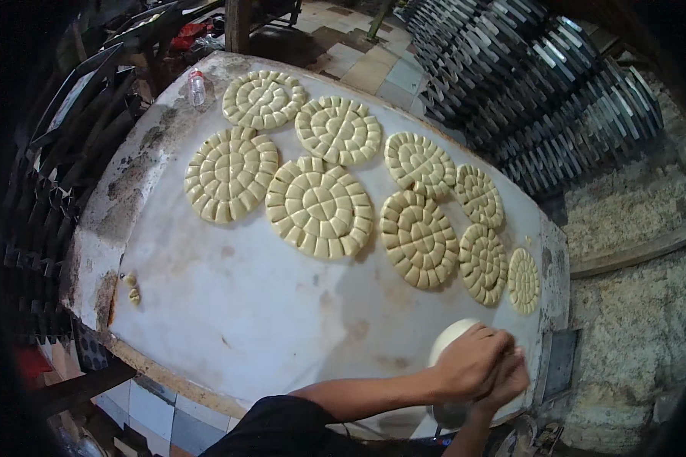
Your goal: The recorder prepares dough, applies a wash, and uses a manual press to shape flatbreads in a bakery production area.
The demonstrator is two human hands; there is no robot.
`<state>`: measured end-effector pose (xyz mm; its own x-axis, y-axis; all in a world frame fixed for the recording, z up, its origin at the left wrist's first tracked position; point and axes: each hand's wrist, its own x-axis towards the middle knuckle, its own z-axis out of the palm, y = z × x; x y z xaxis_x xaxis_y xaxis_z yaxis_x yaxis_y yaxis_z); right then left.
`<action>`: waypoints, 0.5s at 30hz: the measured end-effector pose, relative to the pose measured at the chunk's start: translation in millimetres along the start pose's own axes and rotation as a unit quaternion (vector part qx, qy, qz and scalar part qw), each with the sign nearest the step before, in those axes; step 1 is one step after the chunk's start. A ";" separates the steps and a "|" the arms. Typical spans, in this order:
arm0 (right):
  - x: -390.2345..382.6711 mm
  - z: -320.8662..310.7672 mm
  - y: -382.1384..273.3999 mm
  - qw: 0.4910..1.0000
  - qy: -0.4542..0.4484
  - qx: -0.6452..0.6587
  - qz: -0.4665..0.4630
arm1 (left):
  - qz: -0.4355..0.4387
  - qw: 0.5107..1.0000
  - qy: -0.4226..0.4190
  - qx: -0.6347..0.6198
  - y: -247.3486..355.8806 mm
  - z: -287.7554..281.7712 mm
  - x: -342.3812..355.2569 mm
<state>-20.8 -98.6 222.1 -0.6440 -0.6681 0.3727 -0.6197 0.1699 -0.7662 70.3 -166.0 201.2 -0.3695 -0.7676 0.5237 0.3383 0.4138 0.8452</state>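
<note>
My left hand (471,362) and my right hand (508,383) are close together, fingers curled, above the near right part of the white tabletop (229,312). Past my left hand shows a smooth, cream-coloured rounded thing (451,338), partly covered by that hand. Whatever lies between my fingers is hidden. Several flat rounds of pale dough, scored into rings of small blocks, spread across the far half and right side. The nearest to my hands are one dough round (482,264) and a smaller dough round (524,281) by the right edge.
A clear plastic bottle (197,88) stands at the far left corner. Small dough scraps (133,289) lie near the left edge. Stacked dark metal trays (541,91) rise beyond the right side, with more metal trays (46,228) at left. A rough wall (633,305) borders the right.
</note>
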 end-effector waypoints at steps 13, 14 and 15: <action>-136.2 -47.6 115.1 0.812 -0.555 0.144 -0.108 | -0.303 0.893 0.042 0.331 -37.9 -85.6 -353.6; -130.1 -45.4 138.0 0.860 -0.497 0.105 -0.051 | -0.333 0.880 0.073 0.331 -30.3 -79.0 -346.8; -118.4 -38.6 160.8 0.899 -0.434 0.064 0.008 | -0.362 0.866 0.103 0.330 -28.1 -72.4 -333.7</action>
<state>-61.5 35.8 74.9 -0.0262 -0.9891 -0.1446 -0.5202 0.1370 -0.8430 246.8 43.1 -5.1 -0.0931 -0.9857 -0.1406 -0.5096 -0.0742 0.8572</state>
